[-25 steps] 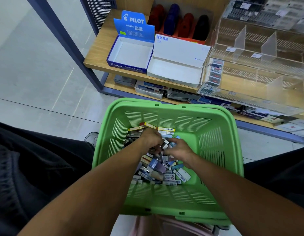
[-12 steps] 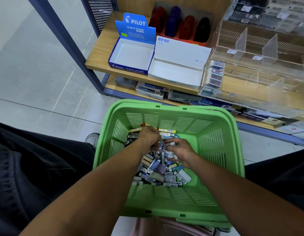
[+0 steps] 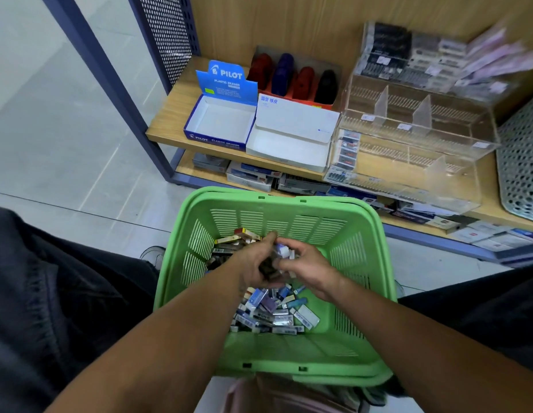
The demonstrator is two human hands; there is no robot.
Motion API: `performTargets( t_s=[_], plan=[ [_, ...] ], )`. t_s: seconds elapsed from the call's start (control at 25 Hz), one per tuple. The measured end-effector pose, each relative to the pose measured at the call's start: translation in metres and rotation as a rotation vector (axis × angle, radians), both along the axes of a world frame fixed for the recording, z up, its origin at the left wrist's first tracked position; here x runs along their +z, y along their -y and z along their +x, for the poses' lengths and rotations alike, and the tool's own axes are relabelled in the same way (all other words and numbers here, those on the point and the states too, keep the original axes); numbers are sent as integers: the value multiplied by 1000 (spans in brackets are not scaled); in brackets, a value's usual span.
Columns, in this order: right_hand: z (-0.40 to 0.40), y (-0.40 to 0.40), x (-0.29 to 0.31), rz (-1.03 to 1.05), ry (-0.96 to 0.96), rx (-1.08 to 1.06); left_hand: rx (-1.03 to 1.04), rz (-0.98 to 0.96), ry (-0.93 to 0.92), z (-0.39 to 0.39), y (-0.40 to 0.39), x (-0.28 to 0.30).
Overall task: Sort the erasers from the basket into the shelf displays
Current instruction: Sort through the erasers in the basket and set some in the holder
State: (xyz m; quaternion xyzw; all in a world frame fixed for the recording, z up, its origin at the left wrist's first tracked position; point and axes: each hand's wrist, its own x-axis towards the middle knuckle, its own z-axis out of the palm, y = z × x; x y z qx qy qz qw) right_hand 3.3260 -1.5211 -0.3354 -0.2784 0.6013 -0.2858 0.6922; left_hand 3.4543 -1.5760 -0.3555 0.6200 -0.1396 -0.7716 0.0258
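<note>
both hands over the eraser pile

your left hand [image 3: 256, 263] and right hand [image 3: 307, 265] meet low inside the green basket [image 3: 357, 234], its far wall just beyond your fingers and bare floor of it nearer you; left fingers curl round several dark erasers, right fingers pinch a small white-and-blue eraser [image 3: 281, 251]; loose erasers [image 3: 274, 311] lie heaped under your wrists, too many to count; well beyond your fingertips stand two open boxes: the blue pilot box [image 3: 219, 126] and the white box [image 3: 289, 147], both showing bare insides; four dark-capped items stand behind them.
</note>
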Motion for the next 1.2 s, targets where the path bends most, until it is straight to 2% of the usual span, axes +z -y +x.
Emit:
performTargets(
  t_s=[0.08,0.12,0.32,0.44,0.68,0.8,1.0,1.2],
  plan=[
    [-5,2,3,59,181,37,50,-25,-26,3,0,2],
    [-7,4,4,72,203,61,53,-46,-23,4,1,3],
    [-6,9,-1,-100,-112,121,115,-98,-27,4,-1,3],
    [-10,11,-6,-98,-107,71,134,-85,-51,6,-2,-3],
    [-35,22,2,-49,-64,207,104,-144,-80,11,-2,-10],
    [-41,26,4,-53,-39,161,117,-183,-93,13,1,-12],
    [-51,32,9,8,-94,178,-57,-200,-68,15,6,-7],
    [-63,49,54,-26,12,240,-177,-232,-227,21,21,41]
  ],
)
